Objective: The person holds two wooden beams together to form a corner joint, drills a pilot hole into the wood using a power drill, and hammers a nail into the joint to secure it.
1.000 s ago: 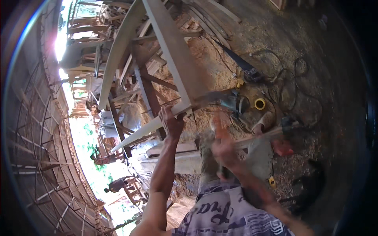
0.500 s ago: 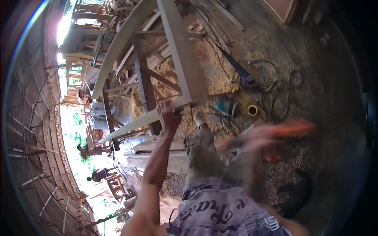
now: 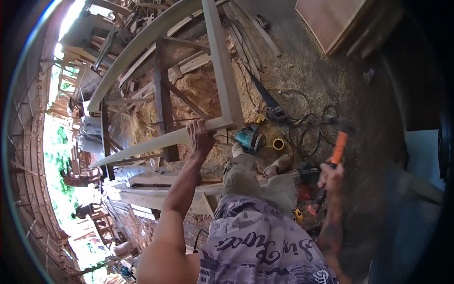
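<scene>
My left hand (image 3: 199,138) is closed over a pale tapered rail of the wooden frame (image 3: 165,140), close to the corner where it meets a long straight beam (image 3: 219,66). A curved piece (image 3: 124,52) runs along the far left of the same frame, which rests on dark wooden supports (image 3: 165,90). Out to the right, away from the frame, my right hand (image 3: 331,177) grips a hammer (image 3: 339,147) by its orange and black handle. The hammer's dark head points away from me and is slightly blurred.
Near my feet lie a teal power tool (image 3: 250,139), a yellow ring-shaped object (image 3: 278,144) and a handsaw (image 3: 265,94). Black cords (image 3: 309,128) loop across the floor. Sawdust and planks surround the frame; a wooden panel (image 3: 326,21) stands at the far right.
My right hand has swung the hammer from a blurred position over my legs out to the right. My left hand stays on the frame; the view has shifted a little.
</scene>
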A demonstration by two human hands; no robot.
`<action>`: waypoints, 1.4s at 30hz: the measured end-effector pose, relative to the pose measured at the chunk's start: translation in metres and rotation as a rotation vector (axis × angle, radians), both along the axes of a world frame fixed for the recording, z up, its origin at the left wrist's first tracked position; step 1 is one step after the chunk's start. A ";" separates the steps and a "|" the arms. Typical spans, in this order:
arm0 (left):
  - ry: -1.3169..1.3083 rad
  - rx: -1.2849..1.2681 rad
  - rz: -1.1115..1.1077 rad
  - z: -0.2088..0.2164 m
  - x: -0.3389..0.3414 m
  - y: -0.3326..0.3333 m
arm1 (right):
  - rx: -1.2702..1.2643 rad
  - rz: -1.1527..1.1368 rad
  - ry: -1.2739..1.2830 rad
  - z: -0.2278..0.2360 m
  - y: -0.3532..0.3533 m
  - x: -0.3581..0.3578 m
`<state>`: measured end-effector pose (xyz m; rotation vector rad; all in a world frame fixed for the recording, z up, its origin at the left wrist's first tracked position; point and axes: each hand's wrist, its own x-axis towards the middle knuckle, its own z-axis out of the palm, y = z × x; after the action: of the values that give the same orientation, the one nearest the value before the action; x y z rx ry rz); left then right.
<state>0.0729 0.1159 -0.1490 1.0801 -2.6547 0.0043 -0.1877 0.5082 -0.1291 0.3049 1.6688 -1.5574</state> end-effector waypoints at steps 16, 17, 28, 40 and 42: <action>-0.019 0.187 -0.039 0.037 0.067 -0.057 | 0.167 1.365 0.326 0.200 -0.369 -0.048; -0.078 0.180 -0.027 0.036 0.071 -0.070 | 0.286 1.365 0.392 0.227 -0.399 -0.041; 0.151 0.226 0.052 -0.007 0.108 -0.096 | 0.450 1.242 0.945 0.223 -0.608 -0.096; 0.152 0.294 0.014 -0.009 0.102 -0.094 | 0.926 1.741 0.248 0.199 -0.588 -0.031; 0.099 0.300 0.091 -0.004 0.117 -0.094 | 0.855 1.552 0.517 0.184 -0.629 -0.052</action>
<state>0.1901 0.0216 -0.1531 1.2547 -2.5694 -0.4306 -0.2393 -0.1204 0.0548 -0.8787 1.9622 0.2886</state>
